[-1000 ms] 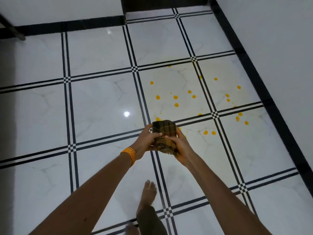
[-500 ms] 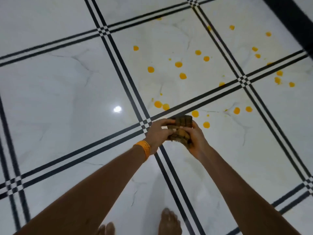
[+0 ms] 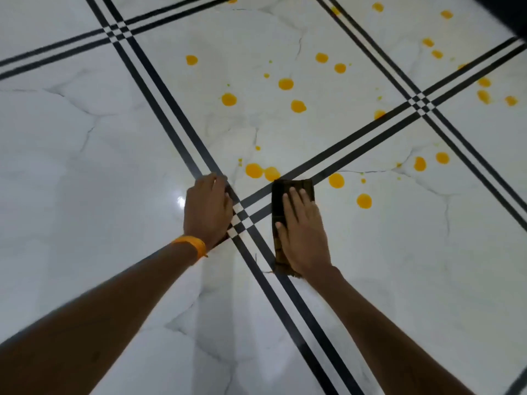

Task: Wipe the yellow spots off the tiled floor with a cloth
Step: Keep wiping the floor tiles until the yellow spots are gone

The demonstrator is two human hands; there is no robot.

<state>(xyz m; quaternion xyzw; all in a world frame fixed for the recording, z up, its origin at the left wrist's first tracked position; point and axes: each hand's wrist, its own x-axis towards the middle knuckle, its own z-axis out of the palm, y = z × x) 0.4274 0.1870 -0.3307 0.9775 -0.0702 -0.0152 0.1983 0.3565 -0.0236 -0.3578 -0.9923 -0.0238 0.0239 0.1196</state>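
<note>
A dark brown checked cloth (image 3: pixel 278 202), folded into a strip, lies flat on the white marble-look tiled floor (image 3: pixel 399 252). My right hand (image 3: pixel 303 232) presses down on it, palm flat and fingers pointing away from me. My left hand (image 3: pixel 207 209) rests flat on the floor to the left, beside a crossing of black tile lines (image 3: pixel 242 220), holding nothing. Several yellow spots dot the floor ahead. The nearest pair of yellow spots (image 3: pixel 261 171) lies just beyond the cloth's far edge. Other yellow spots (image 3: pixel 336 180) sit to its right.
More yellow spots (image 3: pixel 286 84) are scattered across the far tile and to the far right (image 3: pixel 483 96). A black skirting band (image 3: pixel 504 12) runs along the top right corner. An orange band (image 3: pixel 194 245) is on my left wrist.
The view has dropped close to the floor. The cloth went from both hands in the air down onto the tile under my right hand. My left hand let go and now lies on the floor.
</note>
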